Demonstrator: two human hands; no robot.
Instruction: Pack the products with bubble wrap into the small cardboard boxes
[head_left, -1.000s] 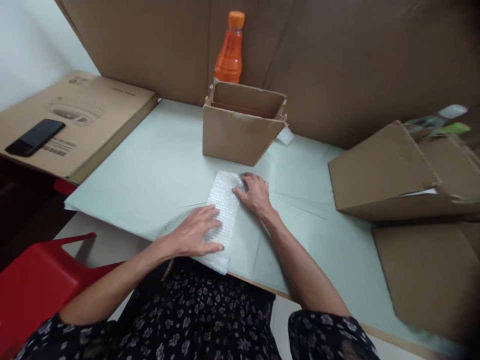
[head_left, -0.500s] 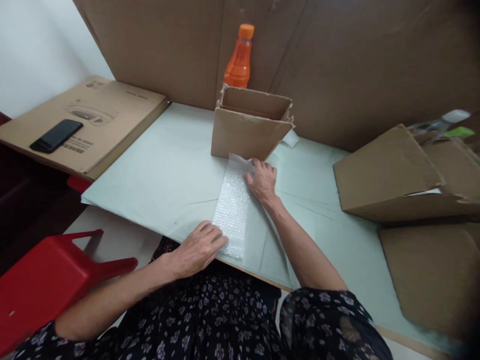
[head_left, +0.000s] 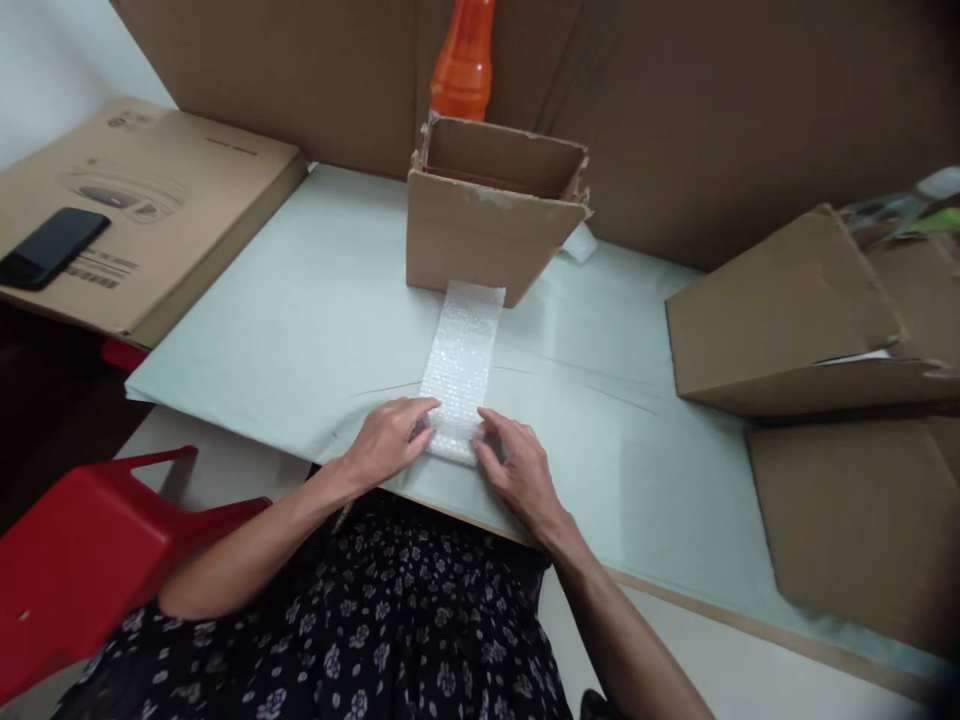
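Note:
A narrow strip of bubble wrap (head_left: pixel 463 350) lies flat on the pale green sheet (head_left: pixel 300 320). Its far end touches the foot of a small open cardboard box (head_left: pixel 480 230). My left hand (head_left: pixel 390 440) grips the strip's near left corner with curled fingers. My right hand (head_left: pixel 517 470) pinches the near right corner. Both hands sit at the table's front edge, above my lap in dark flowered cloth.
An orange bottle (head_left: pixel 463 60) stands behind the box against a cardboard backdrop (head_left: pixel 712 110). A black phone (head_left: pixel 49 247) lies on a flat printed carton (head_left: pixel 172 190) at left. Folded cardboard pieces (head_left: pixel 787 310) lie at right. A red stool (head_left: pixel 82 560) is at lower left.
My right hand left the strip's far end and came back to its near end beside my left hand. The strip now lies stretched out straight up to the box.

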